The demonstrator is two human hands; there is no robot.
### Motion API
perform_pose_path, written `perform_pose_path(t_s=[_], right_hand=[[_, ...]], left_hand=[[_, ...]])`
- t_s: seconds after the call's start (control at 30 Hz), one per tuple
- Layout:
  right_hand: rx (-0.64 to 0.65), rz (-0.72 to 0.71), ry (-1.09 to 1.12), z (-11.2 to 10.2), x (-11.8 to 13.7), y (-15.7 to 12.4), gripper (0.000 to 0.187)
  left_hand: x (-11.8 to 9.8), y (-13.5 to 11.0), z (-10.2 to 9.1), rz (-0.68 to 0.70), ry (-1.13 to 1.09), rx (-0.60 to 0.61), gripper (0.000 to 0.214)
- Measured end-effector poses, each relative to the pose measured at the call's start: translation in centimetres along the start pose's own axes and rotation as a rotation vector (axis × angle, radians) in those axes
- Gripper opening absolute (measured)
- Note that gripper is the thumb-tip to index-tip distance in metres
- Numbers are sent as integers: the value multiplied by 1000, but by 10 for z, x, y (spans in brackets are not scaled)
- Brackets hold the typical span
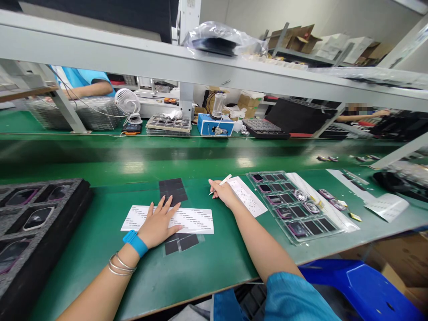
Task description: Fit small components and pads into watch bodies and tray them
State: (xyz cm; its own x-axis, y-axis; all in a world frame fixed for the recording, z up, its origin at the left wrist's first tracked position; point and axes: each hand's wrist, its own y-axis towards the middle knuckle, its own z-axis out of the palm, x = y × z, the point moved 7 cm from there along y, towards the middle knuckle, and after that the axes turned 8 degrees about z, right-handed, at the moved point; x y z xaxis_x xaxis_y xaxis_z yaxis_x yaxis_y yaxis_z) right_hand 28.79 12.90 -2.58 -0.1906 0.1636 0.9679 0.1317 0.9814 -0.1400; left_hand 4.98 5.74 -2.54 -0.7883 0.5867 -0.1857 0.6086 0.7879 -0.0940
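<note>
My left hand (159, 226) lies flat with its fingers spread on a white printed strip of paper (197, 218). Under the strip, a clear sheet with black rectangular pieces (174, 191) sticks out above and below. To the right, my right hand (221, 191) pinches a slim white pen-shaped tool (225, 179), its thin tip pointing left over the green table. Whether it is a pen or tweezers, I cannot tell. Close by the right wrist is a white sheet with small dark marks (249, 196).
A clear tray (294, 238) of framed screen parts sits at right, beside loose small parts (329, 196) and a curled white sheet (388, 207). A black foam tray (72, 203) stands at left. Behind the green channel are a fan (127, 101) and a blue box (214, 125). Other people work across.
</note>
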Motion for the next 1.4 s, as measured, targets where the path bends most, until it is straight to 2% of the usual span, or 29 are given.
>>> perform_pose_path(t_s=[1.4], right_hand=[[-4, 26, -7, 1, 4, -6, 46]], left_hand=[[0, 1, 1, 16, -12, -30, 66]])
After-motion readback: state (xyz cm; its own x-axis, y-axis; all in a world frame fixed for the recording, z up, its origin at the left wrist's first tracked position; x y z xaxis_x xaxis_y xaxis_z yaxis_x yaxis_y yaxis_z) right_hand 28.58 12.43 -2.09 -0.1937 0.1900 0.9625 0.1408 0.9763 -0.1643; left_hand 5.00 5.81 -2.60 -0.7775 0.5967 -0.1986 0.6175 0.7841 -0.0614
